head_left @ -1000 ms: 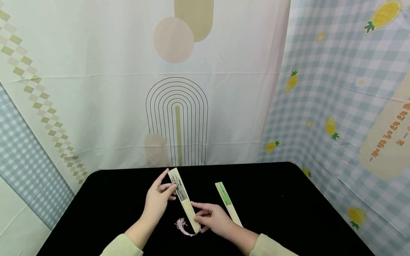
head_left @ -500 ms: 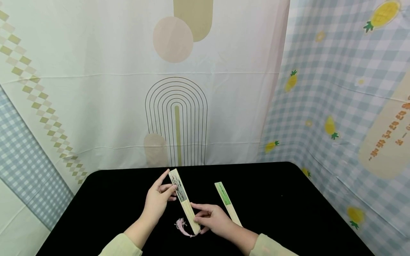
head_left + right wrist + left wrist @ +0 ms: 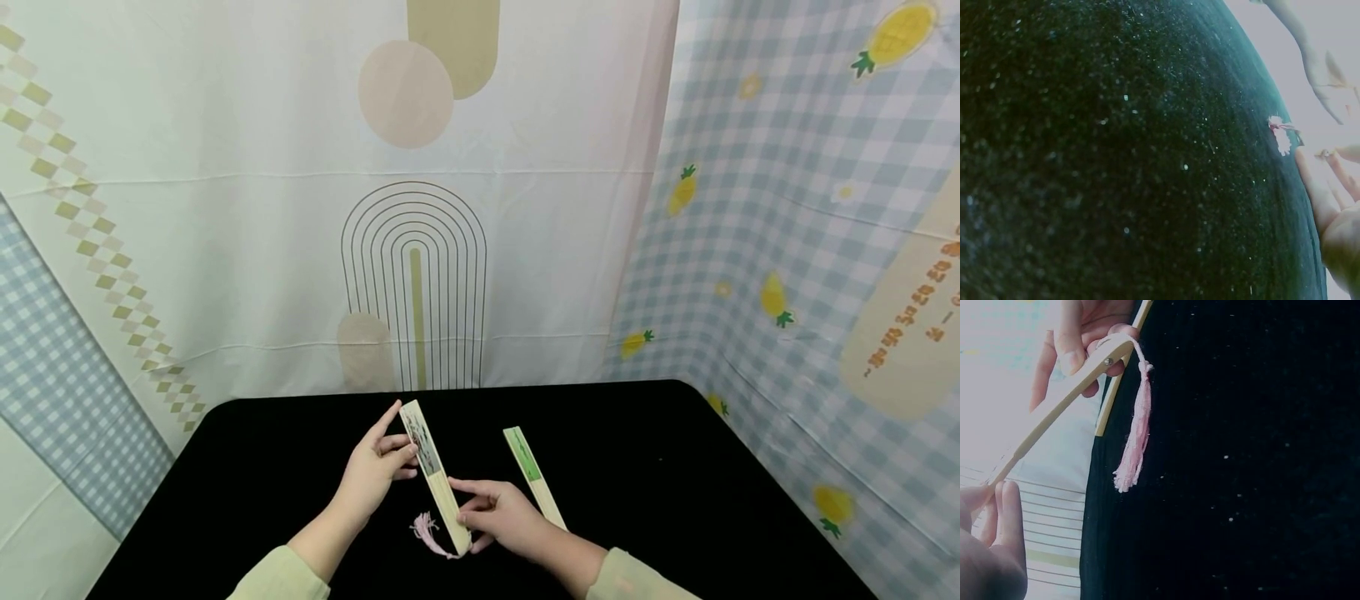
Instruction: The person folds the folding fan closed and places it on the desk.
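Between both hands a folded folding fan [image 3: 433, 475] is held at a slant, its pale ribs toward me and a dark-patterned section at the far end. My left hand [image 3: 372, 468] pinches the patterned end between thumb and fingers, the index finger stretched along its edge. Near the pivot, my right hand [image 3: 501, 515] grips the ribs with thumb and fingers. A pink tassel [image 3: 1138, 434] hangs from the pivot end, beside the metal rivet in the left wrist view. In the right wrist view, the tassel [image 3: 1279, 135] shows near the right hand [image 3: 1338, 200].
A second folded fan with a green section [image 3: 527, 458] lies on the black table [image 3: 637, 500], right of the held fan and partly behind the right hand. Behind the table hangs a white patterned curtain [image 3: 225, 267]; a blue checked cloth [image 3: 795, 208] hangs at the right.
The held fan's far end and my left hand have shifted slightly right and toward me. My right hand stays almost in place, and the green fan has not moved.
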